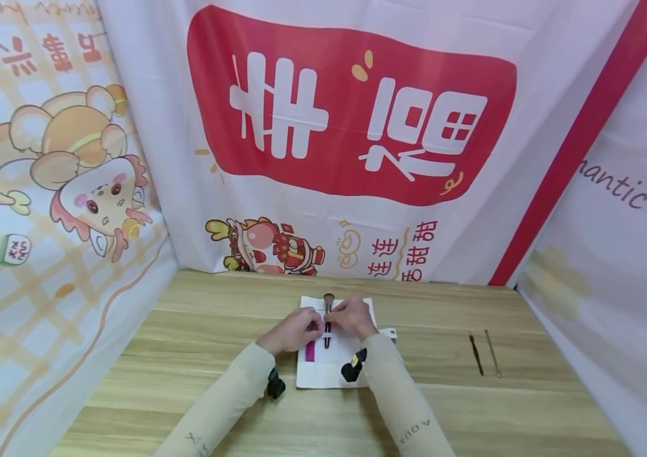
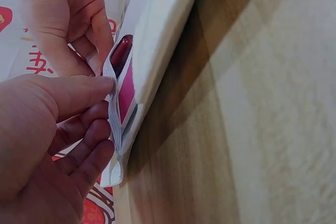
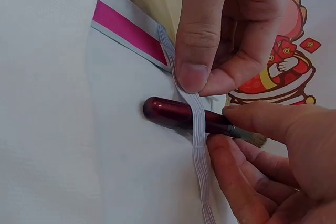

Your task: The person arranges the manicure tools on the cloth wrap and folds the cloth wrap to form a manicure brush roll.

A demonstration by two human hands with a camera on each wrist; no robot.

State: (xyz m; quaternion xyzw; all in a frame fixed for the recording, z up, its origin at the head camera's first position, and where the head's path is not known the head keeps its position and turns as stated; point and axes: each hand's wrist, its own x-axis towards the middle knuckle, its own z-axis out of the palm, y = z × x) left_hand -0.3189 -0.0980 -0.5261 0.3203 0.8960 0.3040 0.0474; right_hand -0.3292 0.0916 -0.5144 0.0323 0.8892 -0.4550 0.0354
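Observation:
A white fabric brush case (image 1: 337, 376) lies unfolded on the wooden table, with an elastic band (image 3: 198, 129) across it. My left hand (image 1: 300, 327) pinches that band between thumb and finger, lifting it a little in the left wrist view. Between thumb and fingers, my right hand (image 1: 354, 316) grips a makeup brush (image 3: 170, 114) with a glossy dark red handle. The handle passes under the band, its rounded end showing on the near side. The brush's bristles (image 1: 328, 298) point to the far edge of the case. Left of the brush, a pink-and-white strip (image 3: 128, 31) also reaches the band.
On the right of the table (image 1: 232, 298) lie a slim dark tool (image 1: 476, 355) and a thin silvery rod (image 1: 493, 355), side by side. A small tab (image 1: 389, 332) sticks out from the case's right edge. Printed cloth (image 1: 352, 241) hangs behind the table and on both sides.

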